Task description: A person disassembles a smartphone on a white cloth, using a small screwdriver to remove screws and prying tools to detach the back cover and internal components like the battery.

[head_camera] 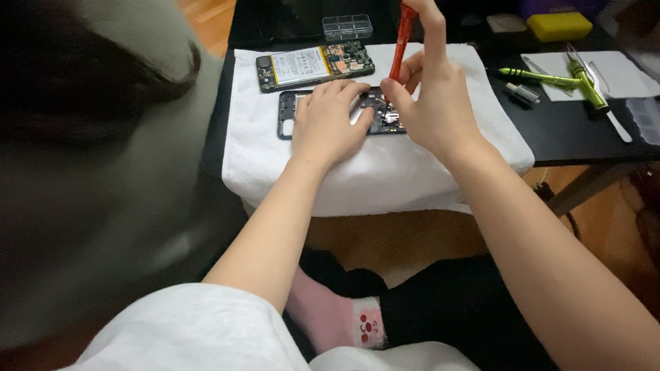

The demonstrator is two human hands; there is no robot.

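My left hand [328, 122] lies flat on a dark phone frame [287, 113] that rests on a white towel [385, 172], pressing it down. My right hand [432, 89] grips a red screwdriver [400, 42] held nearly upright, its tip down at the right part of the frame near small exposed parts [390, 118]. Behind the frame lies an opened phone body [315, 65] with its battery and green circuit board showing.
A small clear parts box [348, 26] sits behind the phone body. On the black table [570, 130] at right lie green-handled screwdrivers [584, 82], tweezers and a white sheet [619, 72]. A yellow block [558, 25] is at the far right. My legs are below the table edge.
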